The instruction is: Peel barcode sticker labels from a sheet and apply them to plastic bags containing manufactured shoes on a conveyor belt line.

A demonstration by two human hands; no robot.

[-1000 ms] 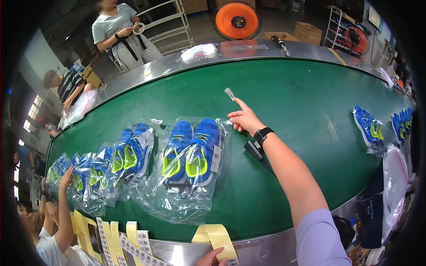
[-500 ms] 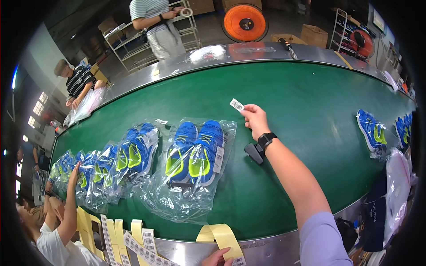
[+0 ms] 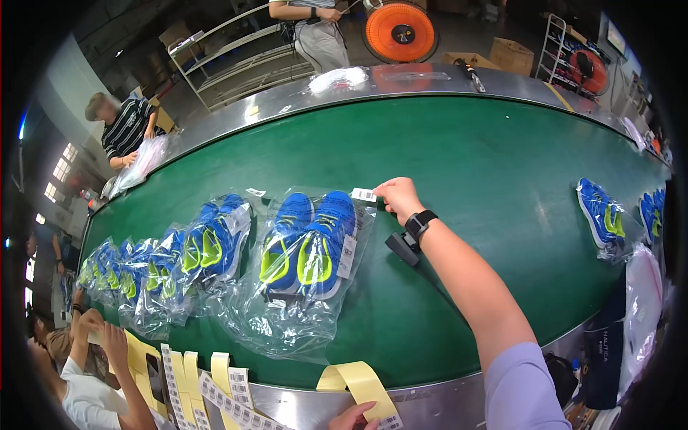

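Pinching a small white label (image 3: pixel 364 194) by its right end in the right hand (image 3: pixel 400 197), thumb and fingertip drawn close together. Holding it over the far right corner of a clear bag (image 3: pixel 283 333), just left of the pinch; cannot tell whether touching the film. Gripping a yellow backing strip (image 3: pixel 365 385) in the left hand (image 3: pixel 352 418), only partly in view; narrow hold low on the strip, with an upward loop beyond, at the near edge of the green worktop (image 3: pixel 502 165).

Noted a pair of blue shoes (image 3: pixel 319 236) inside the bag, below and left of the right hand, beyond the left; toes pointing away, yellow-green linings facing up. Noted a row of bagged pairs (image 3: pixel 215 244) farther left of both hands, other bagged shoes (image 3: pixel 600 215) well off to the right.

On handling: judge the label nearly weightless, thin, bendy, probably tacky underneath. Best taken by one end or corner, away from the back; liable to curl. Judge the film soft, slick, quick to crease. Judge the shoes fairly light, yielding above, firmer at the sole; better lifted from under the soles than by loose film.
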